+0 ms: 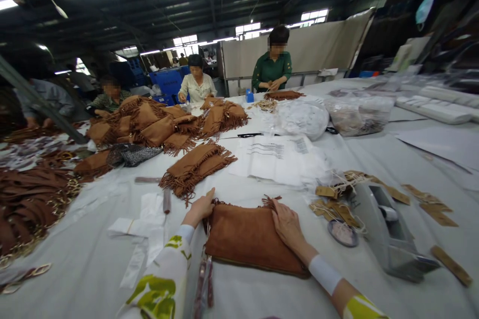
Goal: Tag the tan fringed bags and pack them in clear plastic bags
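Presently, the pouch (243, 234) lies on the counter (258, 299); the right hand (287, 224) rests open on it; the left hand (199, 209), at its corner, shows no confirmable grip. Fringe (270, 202) could crease if trapped under sliding fingers.

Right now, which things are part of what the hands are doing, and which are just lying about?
Probably part of it:
- the smooth brown pouch
- the left hand at its far left corner
- the right hand on its right side

Seemingly just lying about:
- the grey tape dispenser
- the tan tags
- the white strips
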`<state>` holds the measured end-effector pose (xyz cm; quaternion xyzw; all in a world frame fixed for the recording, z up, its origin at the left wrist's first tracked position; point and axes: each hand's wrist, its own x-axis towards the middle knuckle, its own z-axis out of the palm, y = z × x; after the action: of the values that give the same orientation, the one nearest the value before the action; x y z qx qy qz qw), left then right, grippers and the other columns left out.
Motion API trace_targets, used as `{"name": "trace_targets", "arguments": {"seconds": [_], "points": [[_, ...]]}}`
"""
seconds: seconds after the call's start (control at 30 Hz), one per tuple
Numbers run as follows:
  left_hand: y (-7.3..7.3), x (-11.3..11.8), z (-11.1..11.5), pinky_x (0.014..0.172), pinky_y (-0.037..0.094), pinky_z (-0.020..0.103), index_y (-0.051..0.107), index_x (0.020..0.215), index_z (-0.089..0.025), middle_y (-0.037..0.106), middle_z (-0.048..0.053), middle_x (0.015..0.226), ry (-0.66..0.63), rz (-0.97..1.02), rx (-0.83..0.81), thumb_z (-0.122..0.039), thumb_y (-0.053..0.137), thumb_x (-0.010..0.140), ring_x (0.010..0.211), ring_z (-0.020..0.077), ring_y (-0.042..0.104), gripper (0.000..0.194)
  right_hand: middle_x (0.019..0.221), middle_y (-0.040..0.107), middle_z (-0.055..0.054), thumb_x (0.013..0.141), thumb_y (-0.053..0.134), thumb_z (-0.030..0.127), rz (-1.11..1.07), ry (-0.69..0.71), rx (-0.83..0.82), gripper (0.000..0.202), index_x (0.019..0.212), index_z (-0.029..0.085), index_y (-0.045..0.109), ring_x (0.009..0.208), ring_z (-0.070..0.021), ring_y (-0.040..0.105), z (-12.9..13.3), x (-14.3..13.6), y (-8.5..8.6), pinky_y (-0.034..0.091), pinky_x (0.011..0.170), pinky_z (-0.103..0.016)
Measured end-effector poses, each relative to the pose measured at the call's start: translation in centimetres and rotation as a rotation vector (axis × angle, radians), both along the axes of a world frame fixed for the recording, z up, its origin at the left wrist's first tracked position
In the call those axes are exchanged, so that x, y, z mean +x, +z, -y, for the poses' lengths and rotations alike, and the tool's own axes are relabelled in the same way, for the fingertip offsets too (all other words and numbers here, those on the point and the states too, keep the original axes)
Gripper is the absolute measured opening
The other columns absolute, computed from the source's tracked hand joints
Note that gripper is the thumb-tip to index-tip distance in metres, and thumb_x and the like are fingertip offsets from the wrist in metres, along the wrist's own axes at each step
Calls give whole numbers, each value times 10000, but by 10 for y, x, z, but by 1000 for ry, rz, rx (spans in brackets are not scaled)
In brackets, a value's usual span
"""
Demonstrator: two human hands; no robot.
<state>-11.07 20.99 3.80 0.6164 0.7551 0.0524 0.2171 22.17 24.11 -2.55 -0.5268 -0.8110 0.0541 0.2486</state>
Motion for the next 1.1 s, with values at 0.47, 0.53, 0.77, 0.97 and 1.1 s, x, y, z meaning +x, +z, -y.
{"name": "trace_targets", "arguments": {"seconds": [0.47,0.53,0.77,0.97,1.1], "points": [[9,-31,-9,888,431,342,270,1462,-127,684,178,1134,99,55,43,-358,524,841,1064,297,633,710,1189,619,-154,940,364,321,-161,-3,84,408,1284,137,485,1095,-266,568,-2,0,-4,444,947,-446],[12,-33,-11,899,416,347,288,1455,-138,679,183,1141,139,34,75,-311,497,860,1081,296,623,653,1232,585,-177,932,384,350,-218,-21,108,430,1284,123,480,1141,-280,539,-3,1,-4,441,976,-461],[25,-42,-2,850,415,319,419,1362,-124,693,154,1068,308,28,240,-378,427,910,1002,250,630,519,1268,552,-183,918,394,389,-301,-61,89,472,1312,138,462,1180,-294,503,-3,1,-7,422,1017,-507],[15,-38,58,756,422,332,678,750,-163,706,134,816,487,105,255,-561,256,913,854,263,640,603,1206,612,-181,890,400,486,-465,-165,-54,533,1260,124,524,1083,-279,578,-6,7,7,460,948,-452],[-4,-13,109,637,416,325,664,633,-179,670,95,630,511,260,138,-653,323,850,691,253,635,623,989,701,-153,867,351,591,-503,-436,-176,595,1094,123,641,850,-258,642,15,52,25,494,748,-368]]}}
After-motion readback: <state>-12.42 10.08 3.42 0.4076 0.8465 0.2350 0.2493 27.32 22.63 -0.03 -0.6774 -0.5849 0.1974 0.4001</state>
